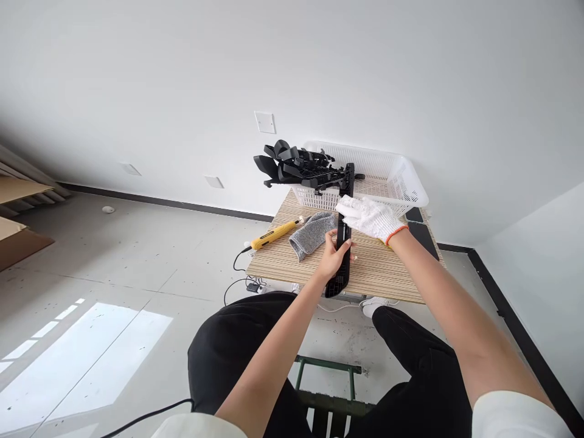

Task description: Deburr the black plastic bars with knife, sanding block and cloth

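A long black plastic part [336,286] stands out over the table's near edge, its far end reaching toward the basket. My bare left hand [335,257] is closed around its lower half, thumb on top. Higher up, my right hand [368,218], in a white knit glove with an orange cuff, has its fingers pressed together on the same part. Whether those fingers also hold something small is hidden. A grey knit glove [312,234] lies on the table just left of the part. Beside it rests a yellow corded tool [274,235] with its tip pointing away.
A white plastic basket [404,176] stands at the back of the wood-grain table [283,261]. Several black plastic parts [301,165] pile over its left side. A dark flat object [422,238] lies at the right. Cables hang by the left edge; a green stool frame [326,365] is below.
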{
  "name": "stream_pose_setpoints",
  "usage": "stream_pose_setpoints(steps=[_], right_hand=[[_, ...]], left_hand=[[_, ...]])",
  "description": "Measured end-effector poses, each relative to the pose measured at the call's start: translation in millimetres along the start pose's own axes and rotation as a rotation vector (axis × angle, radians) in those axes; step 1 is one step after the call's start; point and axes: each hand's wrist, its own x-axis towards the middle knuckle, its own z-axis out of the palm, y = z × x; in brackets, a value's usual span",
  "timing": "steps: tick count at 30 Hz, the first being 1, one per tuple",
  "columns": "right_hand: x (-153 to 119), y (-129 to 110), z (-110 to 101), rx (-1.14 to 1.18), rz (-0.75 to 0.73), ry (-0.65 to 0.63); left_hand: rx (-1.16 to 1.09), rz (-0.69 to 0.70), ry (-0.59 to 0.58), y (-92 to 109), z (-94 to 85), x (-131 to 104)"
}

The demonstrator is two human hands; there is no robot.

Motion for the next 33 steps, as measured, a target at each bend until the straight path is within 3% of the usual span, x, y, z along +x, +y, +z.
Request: stream_pose_setpoints(steps=[8,17,20,24,27,29,33], right_hand=[[-12,-6,19,0.679,0.322,0.135],[-51,16,11,0.584,0.573,0.227],[-48,8,9,0.65,0.537,0.288],[-21,-12,10,0.659,0.335,0.254],[-5,-17,16,0.732,0.324,0.28],[-2,-15,20,0.811,0.428,0.326],[-6,-10,27,0.937,0.86,0.336]], left_hand=[[-0.043,-0.054,0.006,-5,-1.3,1],[0.007,-0.027,0.029,-5,-1.7,-3],[0.001,-0.032,0.047,-2,-0.6,-4],[-0.031,-0.085,-0.015,-2,-1.2,-3],[-0.037,-0.105,-0.041,-4,-2.8,-2],[-0.032,-0.096,-0.032,-5,-3.8,-1],[-0.026,-0.093,-0.045,-7,-4.4,0]])
